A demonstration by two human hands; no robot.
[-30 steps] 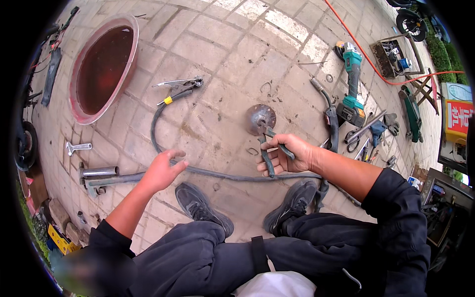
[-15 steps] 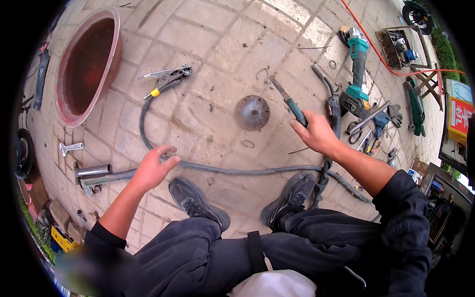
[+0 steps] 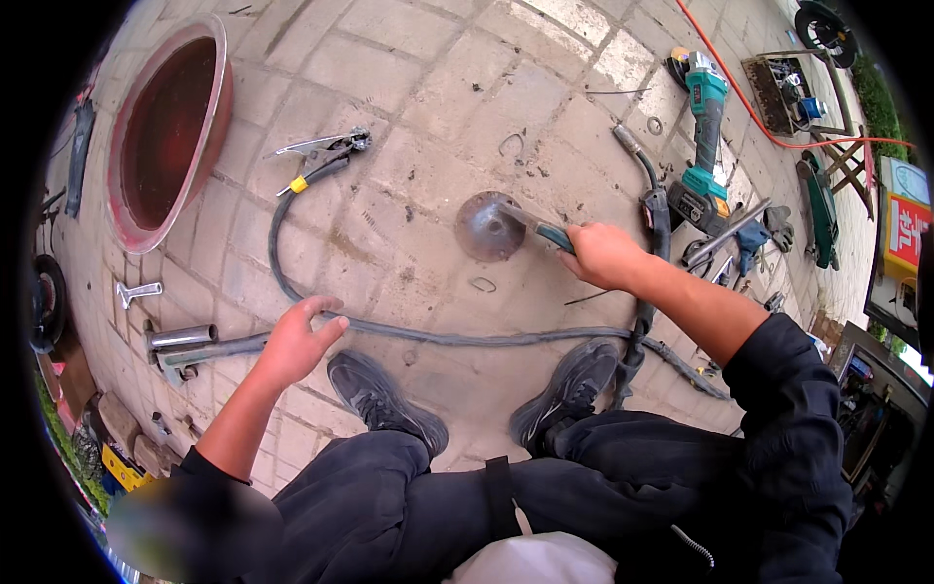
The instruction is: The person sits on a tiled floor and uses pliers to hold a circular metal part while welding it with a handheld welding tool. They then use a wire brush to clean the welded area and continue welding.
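Right hand [image 3: 600, 255] clamped on a hand tool [image 3: 538, 232], tip touching the round metal disc [image 3: 489, 226] on the paving ahead; left hand [image 3: 292, 343] rests loosely open on the cable [image 3: 457, 336], pinning it.

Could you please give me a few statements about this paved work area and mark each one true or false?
1. The right hand grips a teal-handled tool whose tip meets the round metal disc. True.
2. The left hand holds the angle grinder. False: it rests at the dark cable; the grinder lies on the paving.
3. The red basin lies at the upper left. True.
4. The clamp lies inside the basin. False: it lies on the paving beside it.
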